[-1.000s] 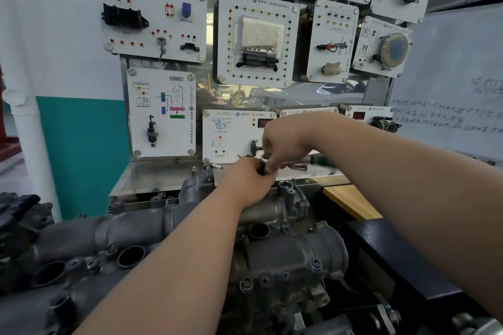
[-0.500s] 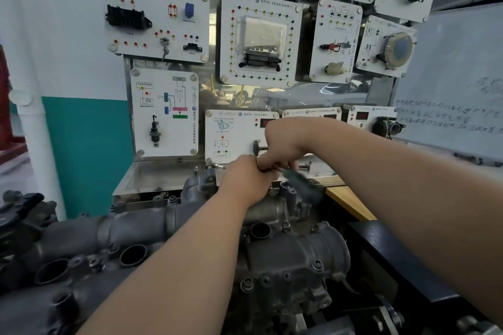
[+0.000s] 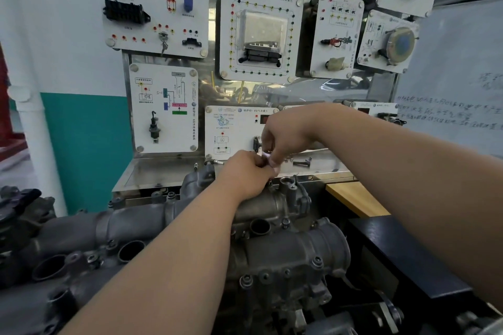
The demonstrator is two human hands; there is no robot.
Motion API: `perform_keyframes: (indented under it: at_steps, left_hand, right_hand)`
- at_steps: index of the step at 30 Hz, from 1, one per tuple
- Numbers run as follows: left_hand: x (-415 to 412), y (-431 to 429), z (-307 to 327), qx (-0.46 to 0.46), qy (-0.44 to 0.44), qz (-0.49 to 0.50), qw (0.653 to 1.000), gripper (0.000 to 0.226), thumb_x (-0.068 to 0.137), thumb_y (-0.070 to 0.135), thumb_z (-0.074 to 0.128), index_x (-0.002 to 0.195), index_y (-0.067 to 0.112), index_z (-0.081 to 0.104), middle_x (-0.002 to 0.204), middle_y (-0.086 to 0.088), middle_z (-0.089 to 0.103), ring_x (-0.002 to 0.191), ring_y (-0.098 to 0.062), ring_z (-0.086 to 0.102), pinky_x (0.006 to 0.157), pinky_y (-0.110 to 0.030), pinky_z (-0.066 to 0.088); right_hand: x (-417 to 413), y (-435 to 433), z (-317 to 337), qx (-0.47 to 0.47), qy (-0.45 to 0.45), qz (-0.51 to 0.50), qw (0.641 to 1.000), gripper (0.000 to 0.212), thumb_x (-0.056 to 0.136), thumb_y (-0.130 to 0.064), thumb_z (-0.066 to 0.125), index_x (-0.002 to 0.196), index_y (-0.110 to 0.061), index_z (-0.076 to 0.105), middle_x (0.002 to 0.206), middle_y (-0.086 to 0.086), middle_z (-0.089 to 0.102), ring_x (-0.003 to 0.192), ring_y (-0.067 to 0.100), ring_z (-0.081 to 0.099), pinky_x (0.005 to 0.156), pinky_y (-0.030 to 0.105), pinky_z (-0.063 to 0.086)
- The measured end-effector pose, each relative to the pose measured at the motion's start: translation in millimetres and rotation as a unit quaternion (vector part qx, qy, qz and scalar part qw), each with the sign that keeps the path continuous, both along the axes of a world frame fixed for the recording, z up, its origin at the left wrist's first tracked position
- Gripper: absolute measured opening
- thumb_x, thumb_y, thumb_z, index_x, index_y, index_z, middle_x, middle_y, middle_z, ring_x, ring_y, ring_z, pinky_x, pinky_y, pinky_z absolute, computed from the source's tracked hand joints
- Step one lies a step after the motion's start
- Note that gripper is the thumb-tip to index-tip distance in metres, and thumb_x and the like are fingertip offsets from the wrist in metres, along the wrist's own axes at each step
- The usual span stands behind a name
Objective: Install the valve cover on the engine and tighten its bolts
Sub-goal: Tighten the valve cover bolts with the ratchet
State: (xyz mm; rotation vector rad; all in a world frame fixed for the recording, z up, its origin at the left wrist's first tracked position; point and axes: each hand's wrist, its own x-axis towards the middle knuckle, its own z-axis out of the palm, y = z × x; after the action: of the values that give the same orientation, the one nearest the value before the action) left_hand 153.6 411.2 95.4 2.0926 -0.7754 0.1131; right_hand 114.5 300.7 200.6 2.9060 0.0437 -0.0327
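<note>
Right hand (image 3: 288, 136) and left hand (image 3: 247, 174) meet fingertip to fingertip, both pinching a small bright metal piece (image 3: 267, 156), too blurred and covered to identify. Directly beneath them lies the engine (image 3: 288, 255), its grey top casting (image 3: 272, 204) studded with bolts. The left forearm (image 3: 177, 253) crosses the engine's middle and hides it. Behind stands a steel shelf (image 3: 163, 171) with a loose bolt (image 3: 302, 162), then the training panels (image 3: 258, 32). Whiteboard (image 3: 457, 76) at right.
</note>
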Motion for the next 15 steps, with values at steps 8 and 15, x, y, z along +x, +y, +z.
perform_keyframes:
  at_steps: [8, 15]
  left_hand:
    - [0.6, -0.6, 0.1, 0.0, -0.037, 0.041, 0.998, 0.029, 0.083, 0.034, 0.065, 0.063, 0.014, 0.058, 0.062, -0.002, 0.057, 0.065, -0.021, 0.052, 0.052, -0.026, 0.034]
    - [0.3, -2.8, -3.4, 0.026, -0.051, 0.025, 0.998, 0.02, 0.084, 0.037, 0.061, 0.073, 0.02, 0.058, 0.067, 0.006, 0.057, 0.068, -0.017, 0.054, 0.051, -0.023, 0.033]
  right_hand:
    - [0.3, -0.1, -9.2, 0.04, -0.016, -0.025, 0.999, 0.038, 0.082, -0.049, 0.065, 0.07, -0.013, 0.064, 0.059, -0.007, 0.067, 0.061, 0.013, 0.064, 0.06, 0.028, 0.044]
    - [0.4, 0.0, -17.5, 0.022, -0.083, 0.007, 0.996, 0.048, 0.083, -0.051, 0.062, 0.054, -0.014, 0.053, 0.046, -0.004, 0.051, 0.046, 0.014, 0.046, 0.048, 0.026, 0.031]
